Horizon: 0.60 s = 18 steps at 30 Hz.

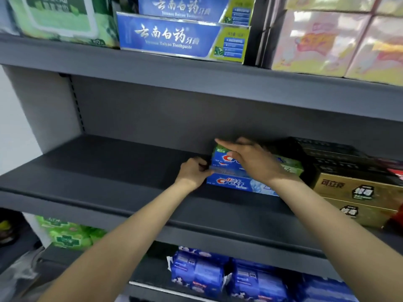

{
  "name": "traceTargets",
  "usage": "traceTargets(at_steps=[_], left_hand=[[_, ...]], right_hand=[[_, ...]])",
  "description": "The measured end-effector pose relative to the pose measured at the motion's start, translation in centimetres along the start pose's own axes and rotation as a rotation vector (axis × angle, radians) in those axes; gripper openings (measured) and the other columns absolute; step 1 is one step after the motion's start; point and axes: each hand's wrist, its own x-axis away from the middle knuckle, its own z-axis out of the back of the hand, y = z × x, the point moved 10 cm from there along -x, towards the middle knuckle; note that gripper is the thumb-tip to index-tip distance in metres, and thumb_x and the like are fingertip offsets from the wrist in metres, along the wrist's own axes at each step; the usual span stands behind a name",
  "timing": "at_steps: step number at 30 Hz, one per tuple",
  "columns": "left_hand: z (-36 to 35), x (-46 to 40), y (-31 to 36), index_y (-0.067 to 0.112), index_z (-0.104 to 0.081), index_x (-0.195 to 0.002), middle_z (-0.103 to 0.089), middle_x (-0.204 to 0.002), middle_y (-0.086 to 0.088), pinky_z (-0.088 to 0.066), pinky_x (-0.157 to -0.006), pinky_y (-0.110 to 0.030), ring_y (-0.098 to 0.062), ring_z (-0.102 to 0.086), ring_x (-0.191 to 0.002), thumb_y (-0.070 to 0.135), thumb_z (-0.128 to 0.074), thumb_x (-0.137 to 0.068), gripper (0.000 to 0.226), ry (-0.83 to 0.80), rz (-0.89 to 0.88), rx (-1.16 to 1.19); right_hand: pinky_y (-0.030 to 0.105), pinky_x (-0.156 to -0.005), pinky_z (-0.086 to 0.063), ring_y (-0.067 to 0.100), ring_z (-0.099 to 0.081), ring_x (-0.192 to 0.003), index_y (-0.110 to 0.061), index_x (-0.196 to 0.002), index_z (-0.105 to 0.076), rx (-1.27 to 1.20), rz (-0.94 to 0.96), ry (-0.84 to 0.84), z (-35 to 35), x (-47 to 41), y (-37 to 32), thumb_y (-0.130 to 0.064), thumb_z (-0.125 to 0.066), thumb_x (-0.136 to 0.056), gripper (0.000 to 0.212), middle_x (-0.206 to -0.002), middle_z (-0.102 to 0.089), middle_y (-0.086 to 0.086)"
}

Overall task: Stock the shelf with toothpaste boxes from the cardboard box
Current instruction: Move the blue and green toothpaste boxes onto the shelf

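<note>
Several blue and green Crest toothpaste boxes (231,184) lie stacked on the dark grey middle shelf (122,171), toward its right. My left hand (193,171) curls its fingers against the left ends of the stacked boxes. My right hand (246,159) lies on top of the upper boxes, forefinger stretched out along the top edge. The cardboard box is out of sight.
Gold and black boxes (357,192) stand right of the Crest stack. On the upper shelf sit blue Yunnan Baiyao toothpaste boxes (181,38), green packs (61,18) and pink packages (335,42). Blue packs (200,273) and green packs (67,236) fill the lower shelf.
</note>
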Motion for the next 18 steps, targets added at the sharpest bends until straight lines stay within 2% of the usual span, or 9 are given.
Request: traceTargets(at_steps=[2,5,9,13,16,18], left_hand=[[0.0,0.2,-0.8,0.006,-0.057,-0.123,-0.065,-0.113,-0.011,-0.053,-0.087,-0.032,-0.021,-0.063,-0.096,0.013,-0.055,-0.094,0.030,-0.027,0.056,0.165],[0.0,1.1,-1.2,0.005,-0.054,-0.125,-0.063,-0.115,-0.016,-0.051,-0.075,-0.027,-0.023,-0.062,-0.093,0.009,-0.039,-0.099,0.030,-0.055,0.104,0.335],[-0.1,1.9,-0.9,0.009,-0.049,-0.129,-0.062,-0.118,-0.014,-0.048,-0.087,-0.033,-0.026,-0.061,-0.104,0.021,-0.032,-0.103,0.033,-0.086,0.137,0.428],[-0.1,1.8,-0.6,0.013,-0.050,-0.128,-0.061,-0.109,-0.007,-0.047,-0.090,-0.034,-0.020,-0.060,-0.099,0.029,-0.038,-0.101,0.033,-0.099,0.128,0.445],[0.0,1.6,-0.5,0.015,-0.055,-0.120,-0.062,-0.110,-0.006,-0.047,-0.087,-0.032,-0.018,-0.061,-0.097,0.023,-0.040,-0.100,0.026,-0.104,0.097,0.394],[0.0,1.5,-0.5,0.015,-0.058,-0.117,-0.063,-0.112,-0.005,-0.048,-0.084,-0.031,-0.016,-0.062,-0.096,0.018,-0.042,-0.098,0.024,-0.103,0.068,0.329]], right_hand=[[0.038,-0.091,-0.040,0.022,-0.046,-0.111,-0.048,-0.142,-0.024,0.044,0.058,0.021,-0.7,0.1,-0.7,-0.030,-0.037,-0.100,0.048,-0.110,-0.045,-0.001],[0.037,-0.092,-0.039,0.021,-0.041,-0.118,-0.047,-0.144,-0.017,0.154,0.079,0.041,-2.1,0.1,-1.2,-0.016,-0.045,-0.098,0.062,-0.122,-0.045,0.000],[0.037,-0.096,-0.033,0.021,-0.033,-0.127,-0.048,-0.145,-0.009,0.295,0.058,0.048,-3.7,0.4,-1.3,-0.006,-0.046,-0.093,0.076,-0.133,-0.038,0.000],[0.039,-0.103,-0.029,0.022,-0.027,-0.132,-0.048,-0.145,-0.006,0.301,-0.001,0.055,-4.1,1.1,-1.1,-0.002,-0.044,-0.092,0.080,-0.142,-0.029,0.001],[0.042,-0.105,-0.030,0.026,-0.031,-0.132,-0.045,-0.143,-0.025,0.233,-0.028,0.136,-4.1,1.4,-0.8,0.004,-0.052,-0.086,0.080,-0.144,-0.032,0.005],[0.046,-0.094,-0.041,0.033,-0.047,-0.119,-0.037,-0.136,-0.045,0.189,-0.030,0.176,-4.0,1.2,-0.9,0.012,-0.062,-0.073,0.082,-0.131,-0.049,0.012]])
